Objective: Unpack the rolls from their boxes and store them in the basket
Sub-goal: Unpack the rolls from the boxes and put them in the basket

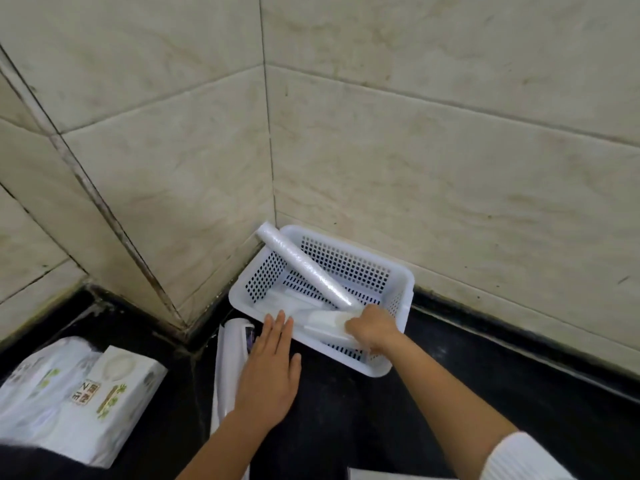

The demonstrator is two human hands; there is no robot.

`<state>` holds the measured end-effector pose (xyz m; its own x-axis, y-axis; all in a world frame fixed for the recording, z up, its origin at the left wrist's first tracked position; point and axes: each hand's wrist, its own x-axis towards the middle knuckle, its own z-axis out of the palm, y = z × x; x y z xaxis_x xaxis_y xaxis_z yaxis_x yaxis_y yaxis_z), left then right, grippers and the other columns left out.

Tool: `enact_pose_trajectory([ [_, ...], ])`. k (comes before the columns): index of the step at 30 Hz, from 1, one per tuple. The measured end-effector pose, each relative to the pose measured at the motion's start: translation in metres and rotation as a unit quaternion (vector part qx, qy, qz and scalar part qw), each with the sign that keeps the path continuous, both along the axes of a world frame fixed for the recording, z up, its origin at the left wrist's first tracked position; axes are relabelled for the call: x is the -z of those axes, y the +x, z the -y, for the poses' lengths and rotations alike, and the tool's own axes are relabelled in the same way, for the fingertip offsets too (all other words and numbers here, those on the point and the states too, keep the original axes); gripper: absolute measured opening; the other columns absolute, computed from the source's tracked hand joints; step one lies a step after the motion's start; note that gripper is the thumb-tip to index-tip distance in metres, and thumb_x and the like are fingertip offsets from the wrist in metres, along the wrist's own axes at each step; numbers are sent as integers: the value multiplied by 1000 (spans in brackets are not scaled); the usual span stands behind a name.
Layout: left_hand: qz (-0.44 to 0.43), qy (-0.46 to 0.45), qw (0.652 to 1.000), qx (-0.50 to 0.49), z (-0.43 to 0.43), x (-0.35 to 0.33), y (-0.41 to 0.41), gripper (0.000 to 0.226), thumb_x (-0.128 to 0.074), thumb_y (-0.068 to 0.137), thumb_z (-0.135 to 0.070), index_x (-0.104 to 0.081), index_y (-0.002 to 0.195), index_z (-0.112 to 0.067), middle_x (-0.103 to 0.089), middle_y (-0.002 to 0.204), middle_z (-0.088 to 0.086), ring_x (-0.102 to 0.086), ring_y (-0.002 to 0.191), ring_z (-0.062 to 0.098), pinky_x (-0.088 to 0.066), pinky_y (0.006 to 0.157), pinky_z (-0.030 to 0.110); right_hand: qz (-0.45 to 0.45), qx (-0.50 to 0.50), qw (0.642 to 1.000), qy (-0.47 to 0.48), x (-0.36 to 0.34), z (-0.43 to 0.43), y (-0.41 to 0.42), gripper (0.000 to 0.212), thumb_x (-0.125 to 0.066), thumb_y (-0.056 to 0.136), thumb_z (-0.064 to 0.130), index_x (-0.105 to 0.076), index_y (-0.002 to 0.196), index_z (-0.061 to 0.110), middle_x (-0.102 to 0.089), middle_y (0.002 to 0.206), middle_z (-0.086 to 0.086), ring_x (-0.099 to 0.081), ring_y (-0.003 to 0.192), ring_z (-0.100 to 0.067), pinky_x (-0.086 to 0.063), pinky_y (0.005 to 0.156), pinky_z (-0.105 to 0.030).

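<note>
A white perforated plastic basket (398, 282) sits in the tiled corner on the black countertop. A long clear-film roll (304, 268) leans diagonally in it, its top end sticking out over the far left corner. My right hand (372, 329) is inside the basket's near end, shut on a white roll (325, 325) that lies low in the basket. My left hand (272, 372) is flat with fingers spread, resting on a long white box (228, 362) on the counter just outside the basket's near left rim. More white items lie on the basket floor.
A white tissue pack with green print (86, 393) lies at the lower left on the black counter (346, 410). Beige tiled walls (415, 150) close in behind and left of the basket. Another white item's edge (381, 474) shows at the bottom.
</note>
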<state>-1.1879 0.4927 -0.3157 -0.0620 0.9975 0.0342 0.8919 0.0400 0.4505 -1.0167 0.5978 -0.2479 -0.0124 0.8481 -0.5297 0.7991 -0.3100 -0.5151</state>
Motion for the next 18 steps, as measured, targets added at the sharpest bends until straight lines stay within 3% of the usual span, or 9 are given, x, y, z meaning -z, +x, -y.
enact_pose_trajectory([
  [2,0,0,1000,-4,0,0,2,68,-8,85,-48,2,147,-23,9,154,-11,13,144,9,-1,118,33,91,-73,993,-7,-2,-6,-4,11,-46,90,23,-50,87,13,-52,73,0,-51,62,-14,-40,53,-25],
  [4,0,2,1000,-6,-2,0,4,70,-9,85,-48,-1,149,-21,8,155,-9,12,144,10,-3,117,32,168,-122,978,-6,-3,-11,-6,16,-48,89,24,-55,98,13,-59,79,-1,-56,63,-17,-47,60,-27],
  [8,-4,-18,1000,-8,-4,-3,5,69,-11,87,-49,-1,149,-20,10,155,-7,13,144,12,-2,118,32,280,-203,938,17,-1,-12,-7,31,-59,88,28,-58,115,12,-65,100,-3,-65,87,-20,-48,70,-28],
  [10,-6,-40,999,1,-5,-7,5,65,-24,95,-43,1,149,-19,13,155,-6,16,143,12,-5,121,38,286,-204,935,38,2,-9,-9,33,-61,87,29,-58,116,13,-64,100,-2,-65,93,-20,-47,71,-28],
  [12,12,-66,998,9,-7,-17,2,67,-34,97,-38,2,150,-19,12,157,-2,16,143,13,-3,121,41,269,-202,940,62,-1,-6,-11,32,-61,88,30,-57,115,13,-58,89,1,-60,83,-19,-45,68,-28],
  [14,83,-74,994,1,-9,-31,-3,67,-38,97,-37,-1,150,-20,7,160,1,12,145,15,0,120,40,239,-193,948,89,-11,-2,-11,30,-62,87,33,-57,109,14,-51,75,4,-55,74,-18,-42,61,-27],
  [18,248,40,960,-120,7,-51,-25,58,-47,96,-30,-23,148,-21,-19,156,0,-14,145,17,-12,119,35,163,-158,960,166,-39,13,-17,25,-60,88,37,-55,88,13,-50,66,3,-51,60,-16,-34,46,-25],
])
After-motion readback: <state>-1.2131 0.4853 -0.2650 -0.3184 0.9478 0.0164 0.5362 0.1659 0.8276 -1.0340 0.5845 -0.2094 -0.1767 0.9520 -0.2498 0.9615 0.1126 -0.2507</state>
